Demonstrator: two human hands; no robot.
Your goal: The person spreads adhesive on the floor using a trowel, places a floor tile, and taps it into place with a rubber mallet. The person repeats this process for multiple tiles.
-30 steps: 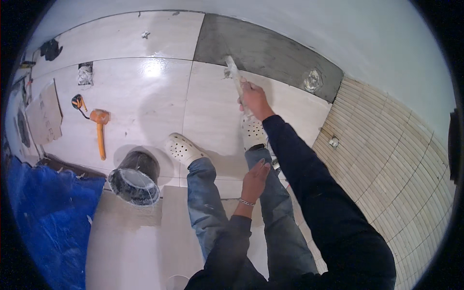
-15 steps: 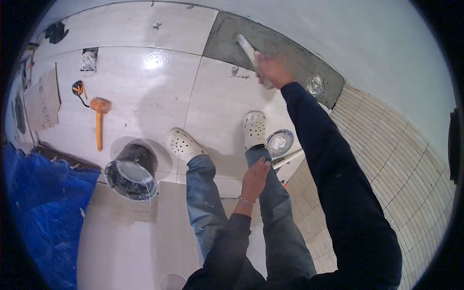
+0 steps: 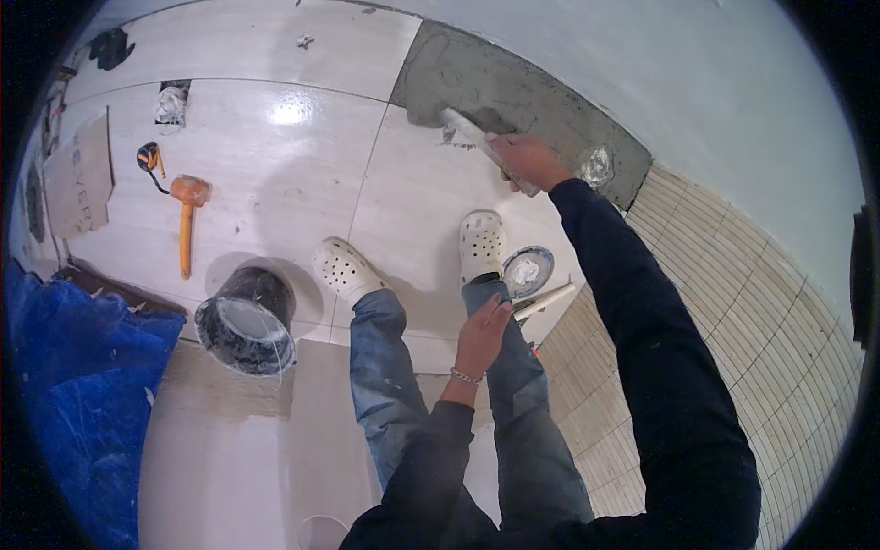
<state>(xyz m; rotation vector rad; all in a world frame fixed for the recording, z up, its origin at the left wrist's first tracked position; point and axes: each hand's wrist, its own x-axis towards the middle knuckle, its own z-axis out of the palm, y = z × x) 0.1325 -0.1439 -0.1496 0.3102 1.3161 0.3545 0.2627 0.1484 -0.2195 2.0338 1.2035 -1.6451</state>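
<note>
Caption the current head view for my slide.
Right hand gripping a pale tool at the edge of a grey patch, left hand over the right leg, bucket further left.

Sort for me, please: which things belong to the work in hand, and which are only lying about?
Apparently in the work: pale tool in the right hand; grey patch near its tip.

Apparently lying about: orange mallet; tape measure; cardboard; blue sheet.

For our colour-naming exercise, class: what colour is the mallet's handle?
The handle is yellow-orange; it shows best in the head view.
</note>
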